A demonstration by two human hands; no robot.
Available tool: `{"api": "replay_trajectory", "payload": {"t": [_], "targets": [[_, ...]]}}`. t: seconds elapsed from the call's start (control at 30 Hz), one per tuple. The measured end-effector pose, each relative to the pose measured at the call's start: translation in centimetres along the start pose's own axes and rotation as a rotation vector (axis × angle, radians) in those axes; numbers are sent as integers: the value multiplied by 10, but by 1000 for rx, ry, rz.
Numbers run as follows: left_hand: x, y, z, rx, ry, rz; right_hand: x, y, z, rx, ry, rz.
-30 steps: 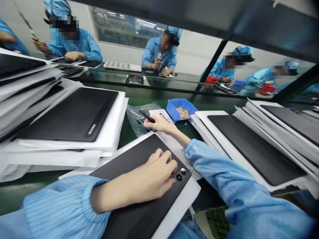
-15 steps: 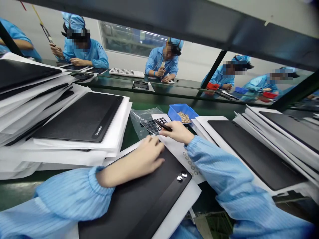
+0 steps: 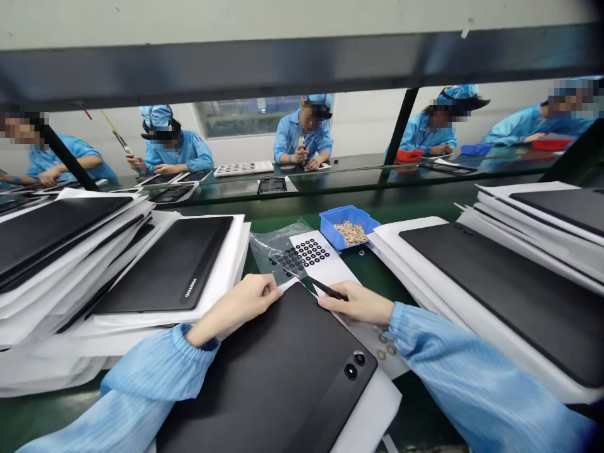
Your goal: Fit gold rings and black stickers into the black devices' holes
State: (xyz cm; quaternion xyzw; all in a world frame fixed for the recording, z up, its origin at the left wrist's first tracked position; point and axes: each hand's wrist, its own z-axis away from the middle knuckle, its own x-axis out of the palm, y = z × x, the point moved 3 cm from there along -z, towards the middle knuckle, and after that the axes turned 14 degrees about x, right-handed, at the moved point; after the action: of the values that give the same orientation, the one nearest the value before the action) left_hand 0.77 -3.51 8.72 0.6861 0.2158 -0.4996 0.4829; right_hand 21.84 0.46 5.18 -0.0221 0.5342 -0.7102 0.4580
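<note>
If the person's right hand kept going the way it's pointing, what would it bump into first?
The right hand, holding a slim black tool, points left. It would probably meet the edge of the black tablet first, just past the fingertips, though depth is hard to judge here.

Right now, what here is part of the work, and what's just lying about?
In use: left hand on black tablet; right hand holding black pointed tool; sheet of black rings.
Lying about: blue bin of tan parts; stacked black tablets.

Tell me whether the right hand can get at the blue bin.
Probably yes: the right hand, holding a black tool, lies close to the blue bin, and only the flat sheet of black rings lies between, so nothing tall blocks the way.
</note>
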Motion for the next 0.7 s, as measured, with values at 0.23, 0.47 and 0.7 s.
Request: {"api": "replay_trajectory", "payload": {"t": [0.23, 0.47, 0.7], "targets": [[-16, 20, 5, 29, 84, 25, 3, -8, 9, 66, -76, -372], [-24, 42, 23, 42, -114, 205, -1, -17, 24, -21, -50, -430], [-158, -3, 72, -209, 523, 131, -5, -19, 21, -124, -29, -618]]}}
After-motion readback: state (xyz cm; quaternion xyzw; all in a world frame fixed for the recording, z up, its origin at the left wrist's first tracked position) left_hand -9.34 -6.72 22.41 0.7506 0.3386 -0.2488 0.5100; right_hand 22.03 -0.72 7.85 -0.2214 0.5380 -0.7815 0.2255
